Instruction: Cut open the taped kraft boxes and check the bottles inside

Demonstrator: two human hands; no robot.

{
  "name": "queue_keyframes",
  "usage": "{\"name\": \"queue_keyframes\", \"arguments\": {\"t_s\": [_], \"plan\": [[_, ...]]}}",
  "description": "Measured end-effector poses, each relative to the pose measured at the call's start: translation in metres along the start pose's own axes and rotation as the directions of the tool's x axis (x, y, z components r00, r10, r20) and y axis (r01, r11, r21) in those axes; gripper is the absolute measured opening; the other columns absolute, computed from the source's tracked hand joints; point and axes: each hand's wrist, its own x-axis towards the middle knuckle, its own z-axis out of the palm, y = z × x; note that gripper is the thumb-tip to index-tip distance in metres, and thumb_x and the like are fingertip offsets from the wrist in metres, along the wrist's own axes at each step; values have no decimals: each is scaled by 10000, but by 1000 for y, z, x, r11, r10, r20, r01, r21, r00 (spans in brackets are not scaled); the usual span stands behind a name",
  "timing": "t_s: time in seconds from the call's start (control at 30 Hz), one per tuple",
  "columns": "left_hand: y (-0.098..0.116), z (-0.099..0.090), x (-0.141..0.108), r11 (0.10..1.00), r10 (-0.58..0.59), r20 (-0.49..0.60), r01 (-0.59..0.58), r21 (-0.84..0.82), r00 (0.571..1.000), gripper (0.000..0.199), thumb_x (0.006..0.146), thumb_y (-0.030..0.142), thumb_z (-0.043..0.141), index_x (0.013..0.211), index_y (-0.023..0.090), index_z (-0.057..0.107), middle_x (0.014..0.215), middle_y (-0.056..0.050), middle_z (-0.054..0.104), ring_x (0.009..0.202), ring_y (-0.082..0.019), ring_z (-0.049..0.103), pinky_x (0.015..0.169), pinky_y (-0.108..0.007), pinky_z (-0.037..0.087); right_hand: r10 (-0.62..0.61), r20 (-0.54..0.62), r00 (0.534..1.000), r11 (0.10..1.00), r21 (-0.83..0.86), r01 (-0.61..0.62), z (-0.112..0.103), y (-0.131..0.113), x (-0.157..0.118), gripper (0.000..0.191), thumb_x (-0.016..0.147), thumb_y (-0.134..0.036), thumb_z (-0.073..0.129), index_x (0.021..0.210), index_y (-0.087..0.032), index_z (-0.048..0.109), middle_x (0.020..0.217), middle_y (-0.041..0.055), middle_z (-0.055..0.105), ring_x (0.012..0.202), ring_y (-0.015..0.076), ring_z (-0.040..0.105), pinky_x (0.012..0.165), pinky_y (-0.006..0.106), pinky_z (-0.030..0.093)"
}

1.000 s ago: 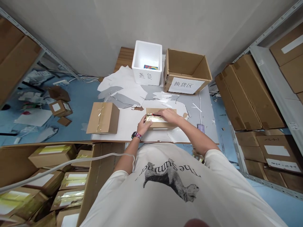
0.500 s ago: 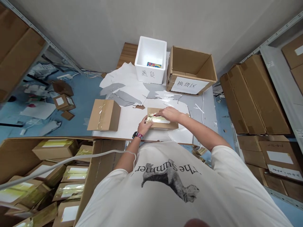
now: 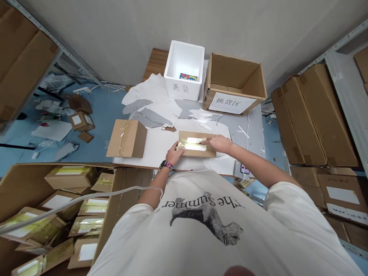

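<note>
A small cardboard box [image 3: 198,152] lies near the table's front edge, with a white label [image 3: 195,146] and shiny yellowish tape on top. My left hand [image 3: 174,153] grips its left end, fingers behind and thumb on the near side. My right hand [image 3: 220,143] is over the box's right part, its fingers closed at the label's right end. A small red spot shows at its fingertips; the thing pinched there is too small to name. A larger taped box [image 3: 133,138] stands to the left on the table.
A white foam bin [image 3: 184,90] and an open carton [image 3: 234,103] stand at the table's back. A large carton [image 3: 107,191] of taped parcels is at lower left, crossed by a white cable [image 3: 115,189]. Shelves with boxes [image 3: 316,115] stand right.
My right hand has moved right along the top of the small box, uncovering more of the label. My left hand has stayed at the left end. The view has shifted slightly.
</note>
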Motion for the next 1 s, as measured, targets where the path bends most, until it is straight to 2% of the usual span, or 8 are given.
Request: {"name": "queue_keyframes", "arguments": {"t_s": [0.1,0.2,0.37,0.53,0.67,0.8,0.9,1.0], "plan": [[12,-4,-2,987,-55,3,54,154,998,760,917,591,831,1628,376,668,1407,-33,825,1215,-325,796,1102,-429,593,25,76,997,998,-68,-20,-13,0,-18,668,1053,-60,492,1653,-299,664,1233,136,830,1057,284,795,885,353,504],[21,-5,-4,973,-41,-5,41,226,999,721,945,581,805,1624,386,664,1485,-19,791,1251,-322,784,1134,-431,586,72,128,989,989,-138,-54,-20,7,-46,718,1057,-63,489,1739,-276,548,1280,156,810,1066,268,794,857,329,510],[18,-4,-3,973,-59,-8,60,223,998,765,965,592,787,1672,349,627,1470,-60,794,1224,-342,795,1110,-453,600,170,138,976,970,-200,-141,-10,21,-85,717,1072,-44,457,1717,-337,567,1274,141,795,1068,270,780,835,316,482],[13,-5,0,972,-59,5,56,230,998,774,960,630,774,1672,366,626,1399,-55,823,1214,-341,797,1066,-430,610,197,130,972,965,-201,-168,-2,25,-103,805,1037,-14,475,1767,-352,499,1231,133,799,997,249,774,802,310,465],[12,-5,4,978,-42,12,38,204,999,754,941,618,790,1637,360,659,1380,-53,833,1207,-339,798,1073,-429,604,263,115,958,947,-219,-234,-4,34,-118,742,1052,-41,482,1721,-349,573,1232,137,809,963,248,783,796,320,466],[5,0,9,996,-3,13,1,94,1000,714,929,572,796,1598,352,680,1463,-29,804,1261,-304,780,1127,-401,583,335,211,918,928,-242,-283,3,44,-145,575,1067,-73,532,1559,-283,741,1168,160,823,1011,279,797,817,329,477],[-1,7,12,999,31,19,-31,-12,999,708,922,535,799,1589,329,682,1518,-29,777,1281,-286,773,1155,-386,572,423,129,897,892,-233,-388,6,46,-164,624,1092,-106,519,1660,-336,641,1240,132,818,998,266,795,780,315,469],[-5,11,13,996,42,11,-41,-76,999,722,915,513,813,1592,300,681,1517,-44,776,1275,-290,775,1154,-390,581,480,-26,877,864,-162,-478,-1,35,-156,613,1161,-233,477,1759,-365,508,1348,117,800,1022,272,782,751,314,462]]}}
